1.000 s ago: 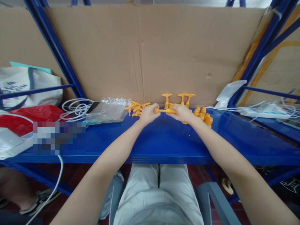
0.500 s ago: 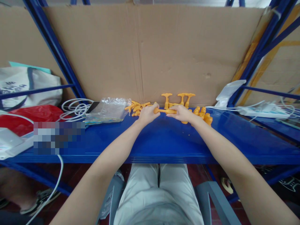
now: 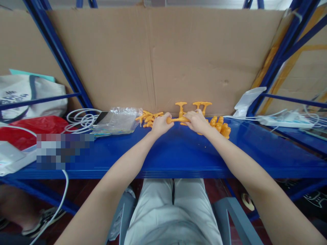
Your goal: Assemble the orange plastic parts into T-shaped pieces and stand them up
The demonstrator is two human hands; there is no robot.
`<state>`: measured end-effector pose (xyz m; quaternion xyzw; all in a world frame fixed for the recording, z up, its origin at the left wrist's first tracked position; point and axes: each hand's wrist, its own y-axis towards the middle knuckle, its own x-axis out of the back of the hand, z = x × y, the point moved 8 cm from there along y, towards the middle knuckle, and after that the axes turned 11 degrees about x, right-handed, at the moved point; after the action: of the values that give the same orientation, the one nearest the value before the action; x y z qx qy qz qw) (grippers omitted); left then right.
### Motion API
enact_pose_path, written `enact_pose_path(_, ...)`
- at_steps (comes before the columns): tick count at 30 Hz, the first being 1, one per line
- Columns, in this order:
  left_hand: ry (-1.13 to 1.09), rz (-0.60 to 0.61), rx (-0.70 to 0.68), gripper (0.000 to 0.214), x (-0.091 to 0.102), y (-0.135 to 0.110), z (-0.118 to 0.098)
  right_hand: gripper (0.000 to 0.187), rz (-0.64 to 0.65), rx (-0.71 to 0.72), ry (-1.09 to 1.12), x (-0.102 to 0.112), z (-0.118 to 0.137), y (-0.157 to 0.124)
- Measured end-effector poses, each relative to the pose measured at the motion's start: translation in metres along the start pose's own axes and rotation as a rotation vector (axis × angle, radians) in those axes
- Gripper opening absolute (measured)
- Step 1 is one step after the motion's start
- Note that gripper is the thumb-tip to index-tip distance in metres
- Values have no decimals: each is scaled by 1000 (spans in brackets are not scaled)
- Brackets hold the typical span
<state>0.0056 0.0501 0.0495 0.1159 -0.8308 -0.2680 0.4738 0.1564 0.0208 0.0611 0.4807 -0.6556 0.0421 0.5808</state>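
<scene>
Between my two hands lies an orange plastic rod (image 3: 176,119) with a ridged, screw-like shaft and a rounded left end. My left hand (image 3: 162,124) is closed around that left end. Fingers of my right hand (image 3: 198,121) are wrapped over the rod's right end and partly hide it. Behind my right hand stand several orange T-shaped pieces (image 3: 181,108), their crossbars on top. Thin orange pieces (image 3: 149,117) lie in a pile left of my left hand. Chunky orange pieces (image 3: 220,126) are bunched together to the right of my right wrist.
All this is on a blue metal shelf table (image 3: 184,156) with a cardboard sheet (image 3: 191,61) behind. To the left are clear plastic bags (image 3: 119,120), coiled white cable (image 3: 83,119) and a red bag (image 3: 33,126). A white power strip (image 3: 286,120) lies at right.
My right hand has turned upward on the rod, its knuckles now higher and its fingers over the rod's end. My left hand stays in place on the other end.
</scene>
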Motion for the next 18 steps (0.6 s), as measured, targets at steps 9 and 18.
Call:
enact_pose_path(9,141,-29,-79,19,9,-6,-11,27,46,-48,191,-15,-10,0)
enact_pose_path(18,144,-73,-195,25,7,-8,-11,26,75,-77,376,-19,-14,-2)
